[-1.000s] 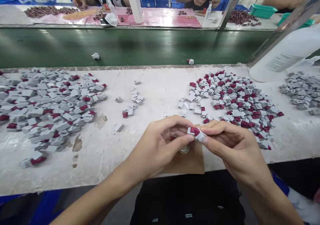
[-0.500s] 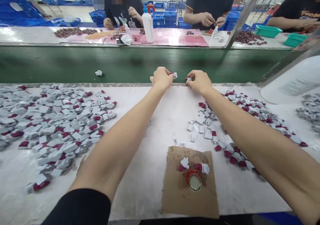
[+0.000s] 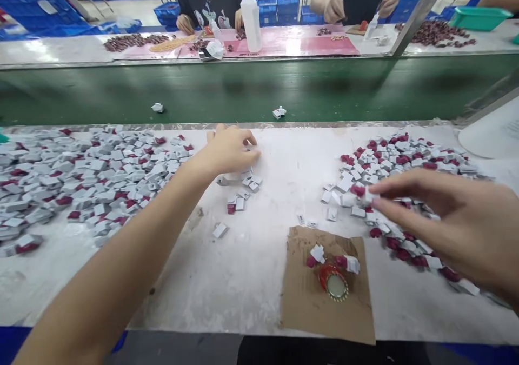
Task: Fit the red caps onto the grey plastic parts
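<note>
My left hand hovers low over a small group of white pieces, thumb and fingers curved and apart. Nothing shows between its fingertips, though its underside is hidden. Out to the right, my right hand reaches over a pile of small white and dark-red pieces. Its thumb and forefinger close on a small white-and-dark-red piece, blurred by motion, at the pile's left edge. On the green belt beyond the table lie a white piece and another white piece.
A larger pile of white and dark-red pieces covers the left of the table. Cardboard at the front carries a bottle cap and two pieces. A white container stands far right. Co-workers sit across the belt near a squeeze bottle.
Both hands have come back from the belt's edge, the left toward the left, the right to the right pile. A white piece now rests on the belt where they were. The view has shifted.
</note>
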A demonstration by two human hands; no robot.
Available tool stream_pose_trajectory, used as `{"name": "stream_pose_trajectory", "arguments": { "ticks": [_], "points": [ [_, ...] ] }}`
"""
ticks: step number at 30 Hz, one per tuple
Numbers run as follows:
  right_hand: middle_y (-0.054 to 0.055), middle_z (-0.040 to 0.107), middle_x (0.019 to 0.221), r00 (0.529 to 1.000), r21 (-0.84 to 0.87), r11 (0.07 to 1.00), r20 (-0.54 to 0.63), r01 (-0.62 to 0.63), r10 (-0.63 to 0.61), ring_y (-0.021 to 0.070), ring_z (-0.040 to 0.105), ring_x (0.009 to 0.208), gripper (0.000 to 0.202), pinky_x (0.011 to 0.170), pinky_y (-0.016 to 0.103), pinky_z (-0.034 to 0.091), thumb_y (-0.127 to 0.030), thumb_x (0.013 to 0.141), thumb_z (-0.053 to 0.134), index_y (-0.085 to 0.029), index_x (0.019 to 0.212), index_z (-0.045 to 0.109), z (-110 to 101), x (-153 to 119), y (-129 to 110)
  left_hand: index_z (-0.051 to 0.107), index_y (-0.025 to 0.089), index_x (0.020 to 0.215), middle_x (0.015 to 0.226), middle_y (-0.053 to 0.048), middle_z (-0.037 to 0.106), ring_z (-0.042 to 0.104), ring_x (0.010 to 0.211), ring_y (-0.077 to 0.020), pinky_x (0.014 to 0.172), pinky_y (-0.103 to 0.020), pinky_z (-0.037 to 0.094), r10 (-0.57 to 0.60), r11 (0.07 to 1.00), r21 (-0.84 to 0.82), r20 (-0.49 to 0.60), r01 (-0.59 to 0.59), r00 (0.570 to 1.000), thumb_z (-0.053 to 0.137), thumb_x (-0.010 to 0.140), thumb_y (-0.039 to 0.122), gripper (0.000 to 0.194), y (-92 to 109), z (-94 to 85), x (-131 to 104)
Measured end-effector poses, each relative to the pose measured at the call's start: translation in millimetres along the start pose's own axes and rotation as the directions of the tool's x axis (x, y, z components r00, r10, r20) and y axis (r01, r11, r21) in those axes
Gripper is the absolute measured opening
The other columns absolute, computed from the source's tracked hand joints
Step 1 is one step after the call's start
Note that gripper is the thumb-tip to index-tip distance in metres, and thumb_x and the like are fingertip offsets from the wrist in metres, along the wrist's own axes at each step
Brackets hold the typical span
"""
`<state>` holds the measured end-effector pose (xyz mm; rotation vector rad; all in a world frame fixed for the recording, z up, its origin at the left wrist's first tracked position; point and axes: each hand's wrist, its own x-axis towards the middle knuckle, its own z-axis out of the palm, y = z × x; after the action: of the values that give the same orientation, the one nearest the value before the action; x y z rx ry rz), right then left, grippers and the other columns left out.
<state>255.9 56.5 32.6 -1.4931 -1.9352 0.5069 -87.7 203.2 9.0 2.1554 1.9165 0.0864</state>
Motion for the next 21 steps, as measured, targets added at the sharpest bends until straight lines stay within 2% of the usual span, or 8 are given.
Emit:
{"name": "stream_pose_trajectory", "arguments": {
  "ticks": [2, 4, 6, 8, 11, 14, 17, 21],
  "points": [
    [0.0, 0.09, 0.094, 1.0, 0.075, 0.997, 0.002, -0.001, 0.001, 0.0271, 0.084, 0.076, 0.005, 0.061, 0.037, 0.067, -0.042, 0.098, 0.083, -0.04, 0.1, 0.088, 0.8, -43.4, -2.8, 0.083, 0.024, 0.107, 0.12, -0.014, 0.084, 0.068, 0.129, -0.0434, 0.119, -0.061, 0.047, -0.022, 0.997, -0.078, -0.039, 0.018, 0.999, 0.07, 0.085, 0.025, 0.025, -1.4, 9.0, -4.6],
    [0.0, 0.091, 0.102, 1.0, 0.169, 0.986, -0.01, -0.011, 0.013, 0.0285, 0.086, 0.084, 0.008, 0.071, 0.039, 0.072, -0.039, 0.099, 0.084, -0.04, 0.105, 0.089, 9.6, -75.2, -7.3, 0.081, 0.024, 0.098, 0.116, -0.014, 0.084, 0.074, 0.117, -0.0377, 0.113, -0.054, 0.053, -0.025, 0.982, -0.191, -0.127, 0.0, 0.992, 0.069, 0.085, 0.018, 0.019, 4.3, 15.1, -10.3],
    [0.001, 0.091, 0.107, 0.999, 0.254, 0.967, -0.033, -0.026, 0.035, 0.0296, 0.088, 0.089, 0.012, 0.08, 0.042, 0.074, -0.032, 0.099, 0.085, -0.04, 0.108, 0.089, 21.3, -97.0, -13.8, 0.081, 0.024, 0.1, 0.118, -0.013, 0.084, 0.076, 0.111, -0.0335, 0.107, -0.048, 0.056, 0.026, 0.956, -0.28, -0.206, -0.085, 0.978, 0.069, 0.088, 0.017, 0.018, 14.6, 17.0, -24.9],
    [0.001, 0.091, 0.108, 0.998, 0.313, 0.949, -0.049, -0.033, 0.05, 0.0296, 0.088, 0.094, 0.019, 0.084, 0.042, 0.075, -0.024, 0.099, 0.085, -0.04, 0.11, 0.089, 32.2, -111.0, -20.7, 0.082, 0.025, 0.107, 0.116, -0.011, 0.085, 0.077, 0.106, -0.0301, 0.103, -0.043, 0.058, 0.101, 0.928, -0.328, -0.23, -0.175, 0.968, 0.069, 0.093, 0.021, 0.019, 26.9, 17.5, -50.4],
    [0.001, 0.09, 0.107, 0.997, 0.358, 0.933, -0.049, -0.037, 0.058, 0.0273, 0.088, 0.095, 0.024, 0.081, 0.037, 0.075, -0.018, 0.101, 0.081, -0.038, 0.112, 0.088, 42.9, -121.5, -28.2, 0.083, 0.023, 0.114, 0.111, -0.009, 0.084, 0.076, 0.093, -0.0262, 0.094, -0.041, 0.06, 0.225, 0.898, -0.356, -0.132, -0.258, 0.965, 0.069, 0.098, 0.027, 0.021, 43.2, 24.1, -98.7],
    [0.002, 0.089, 0.105, 0.997, 0.38, 0.924, -0.053, -0.038, 0.063, 0.026, 0.088, 0.095, 0.021, 0.08, 0.035, 0.074, -0.018, 0.103, 0.079, -0.036, 0.111, 0.088, 47.5, -124.2, -31.5, 0.083, 0.021, 0.114, 0.114, -0.011, 0.079, 0.073, 0.084, -0.0236, 0.084, -0.039, 0.061, 0.31, 0.886, -0.359, -0.013, -0.294, 0.951, 0.064, 0.101, 0.024, 0.023, 50.5, 40.8, -138.8],
    [0.003, 0.088, 0.104, 0.997, 0.379, 0.925, -0.063, -0.02, 0.047, 0.0242, 0.087, 0.094, 0.018, 0.08, 0.033, 0.073, -0.017, 0.104, 0.078, -0.032, 0.109, 0.086, 48.4, -123.3, -33.4, 0.08, 0.022, 0.118, 0.109, -0.009, 0.078, 0.073, 0.085, -0.0252, 0.079, -0.038, 0.059, 0.305, 0.886, -0.372, 0.015, -0.278, 0.952, 0.061, 0.102, 0.022, 0.025, 50.2, 55.8, -160.4],
    [0.004, 0.087, 0.103, 0.999, 0.353, 0.936, -0.051, 0.013, 0.005, 0.0235, 0.086, 0.091, 0.016, 0.078, 0.033, 0.071, -0.015, 0.105, 0.076, -0.029, 0.107, 0.084, 47.5, -120.6, -36.1, 0.079, 0.023, 0.114, 0.098, -0.007, 0.077, 0.072, 0.083, -0.0262, 0.078, -0.039, 0.058, 0.25, 0.873, -0.427, -0.026, -0.237, 0.968, 0.062, 0.102, 0.025, 0.021, 46.4, 59.6, -170.3]
  ]
}}
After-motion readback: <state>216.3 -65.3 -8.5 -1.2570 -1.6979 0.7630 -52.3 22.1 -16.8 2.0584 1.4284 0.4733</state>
